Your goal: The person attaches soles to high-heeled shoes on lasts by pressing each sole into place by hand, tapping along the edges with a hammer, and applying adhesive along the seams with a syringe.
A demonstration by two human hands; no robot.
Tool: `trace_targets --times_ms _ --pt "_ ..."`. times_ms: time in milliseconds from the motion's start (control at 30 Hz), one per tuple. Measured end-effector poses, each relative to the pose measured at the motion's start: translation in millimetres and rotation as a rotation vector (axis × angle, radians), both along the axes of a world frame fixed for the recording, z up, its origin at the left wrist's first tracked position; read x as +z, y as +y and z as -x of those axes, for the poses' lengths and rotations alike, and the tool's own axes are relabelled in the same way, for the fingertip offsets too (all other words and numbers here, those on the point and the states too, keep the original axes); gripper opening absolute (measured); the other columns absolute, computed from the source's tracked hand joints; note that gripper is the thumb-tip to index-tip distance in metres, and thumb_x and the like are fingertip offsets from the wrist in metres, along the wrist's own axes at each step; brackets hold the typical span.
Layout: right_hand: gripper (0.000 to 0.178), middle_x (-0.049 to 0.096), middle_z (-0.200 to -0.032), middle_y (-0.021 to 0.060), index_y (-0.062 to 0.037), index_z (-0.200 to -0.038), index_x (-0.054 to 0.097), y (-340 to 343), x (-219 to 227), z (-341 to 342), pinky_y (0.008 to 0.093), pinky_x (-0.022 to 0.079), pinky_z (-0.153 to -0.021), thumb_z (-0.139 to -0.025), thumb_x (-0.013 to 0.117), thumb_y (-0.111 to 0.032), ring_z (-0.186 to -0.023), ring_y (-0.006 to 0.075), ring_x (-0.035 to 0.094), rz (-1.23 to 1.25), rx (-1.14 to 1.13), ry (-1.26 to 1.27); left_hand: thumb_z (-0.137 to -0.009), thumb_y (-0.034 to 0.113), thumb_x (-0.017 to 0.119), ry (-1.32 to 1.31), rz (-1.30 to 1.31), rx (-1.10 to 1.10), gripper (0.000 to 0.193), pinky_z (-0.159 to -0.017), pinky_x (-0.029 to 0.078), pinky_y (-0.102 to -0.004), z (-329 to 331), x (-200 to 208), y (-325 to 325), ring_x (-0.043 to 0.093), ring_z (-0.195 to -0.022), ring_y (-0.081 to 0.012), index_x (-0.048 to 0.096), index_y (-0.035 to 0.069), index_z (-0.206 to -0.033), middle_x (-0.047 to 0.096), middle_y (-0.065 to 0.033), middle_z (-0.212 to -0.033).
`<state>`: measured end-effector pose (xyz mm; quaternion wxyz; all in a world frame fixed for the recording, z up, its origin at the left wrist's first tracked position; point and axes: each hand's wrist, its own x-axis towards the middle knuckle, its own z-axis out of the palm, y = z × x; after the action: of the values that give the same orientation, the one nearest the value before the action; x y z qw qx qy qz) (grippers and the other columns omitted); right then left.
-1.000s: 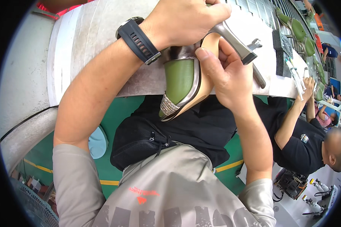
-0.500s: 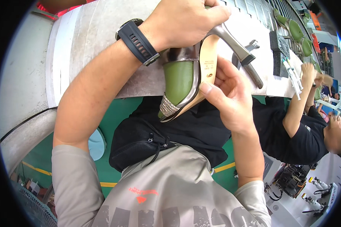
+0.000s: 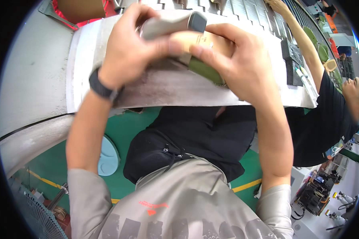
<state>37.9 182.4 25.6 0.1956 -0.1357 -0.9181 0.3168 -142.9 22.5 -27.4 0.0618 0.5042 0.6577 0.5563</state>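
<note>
A high-heeled shoe on a green shoe last point(image 3: 205, 71) is held between my two hands over the bench, its pale sole point(image 3: 193, 40) turned up toward me. The grey heel point(image 3: 171, 27) points right across the top, ending in a dark tip. My left hand point(image 3: 127, 49), slightly blurred, is closed around the heel end, its thumb on the sole. From the other side my right hand point(image 3: 245, 57) grips the toe half, thumb pressed on the sole and fingers behind it. Much of the shoe's upper is hidden by my hands and the tilt.
The worn white bench point(image 3: 163, 93) has its front edge just before my body. To the right are a dark foam block point(image 3: 292, 61) and slim syringes point(image 3: 305, 77). A co-worker point(image 3: 319, 115) reaches toward metal slats point(image 3: 243, 14) at the back. A pale blue stool point(image 3: 109, 157) stands below left.
The shoe has been turned and moved farther from me, its heel now pointing right. My left hand has shifted left, and my right hand has moved up. The co-worker's arm has stretched farther out.
</note>
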Motion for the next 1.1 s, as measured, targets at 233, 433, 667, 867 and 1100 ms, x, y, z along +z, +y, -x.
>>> trace_targets --times_ms 233,433,667,867,1100 --pt "0.055 0.073 -0.118 0.0154 -0.0008 -0.12 0.071 -7.0 -10.3 -4.3 0.042 0.053 -0.097 -0.075 0.089 -0.026 -0.108 0.0353 0.068 -0.317 0.285 0.125 -0.057 0.014 0.095 0.234 -0.015 0.112 0.074 -0.096 0.057 -0.0416 -52.0 -1.8 -43.7 0.069 -0.111 -0.0349 0.069 0.003 -0.126 0.069 -0.0156 -0.125" --pt "0.056 0.075 -0.105 0.0121 0.0006 -0.116 0.072 -9.7 -14.6 3.1 0.0394 0.052 -0.084 -0.072 0.089 -0.03 -0.091 0.0297 0.068 -0.323 0.342 0.108 -0.072 0.024 0.096 0.297 -0.037 0.0 0.067 -0.099 0.059 -0.0396 -48.4 -11.6 -44.5 0.07 -0.119 -0.0324 0.068 0.001 -0.129 0.069 -0.0208 -0.131" --pt "0.049 0.076 -0.102 0.0103 -0.0013 -0.113 0.073 -13.9 -16.5 2.3 0.0385 0.051 -0.083 -0.074 0.087 -0.026 -0.088 0.0274 0.068 -0.325 0.321 0.164 -0.072 0.029 0.096 0.355 -0.055 -0.005 0.067 -0.096 0.06 -0.0399 -46.6 -16.0 -43.6 0.071 -0.115 -0.0325 0.069 -0.001 -0.126 0.071 -0.0203 -0.127" --pt "0.044 0.077 -0.095 0.0122 -0.0009 -0.109 0.076 -19.7 -8.2 -0.1 0.038 0.054 -0.079 -0.072 0.089 -0.021 -0.085 0.0286 0.071 -0.293 0.258 0.067 -0.075 0.031 0.094 0.411 -0.038 0.012 0.066 -0.1 0.057 -0.0438 -52.3 -19.4 -46.5 0.071 -0.114 -0.0337 0.068 -0.001 -0.126 0.071 -0.0207 -0.127" --pt "0.047 0.078 -0.095 0.0149 -0.0022 -0.105 0.079 -5.7 26.4 21.2 0.0378 0.058 -0.082 -0.065 0.093 -0.023 -0.086 0.0302 0.074 -0.166 0.347 -0.327 -0.075 0.013 0.09 0.568 -0.011 0.235 0.065 -0.105 0.052 -0.0511 -88.8 -29.9 -41.7 0.068 -0.124 -0.0382 0.064 -0.002 -0.133 0.067 -0.0239 -0.136"
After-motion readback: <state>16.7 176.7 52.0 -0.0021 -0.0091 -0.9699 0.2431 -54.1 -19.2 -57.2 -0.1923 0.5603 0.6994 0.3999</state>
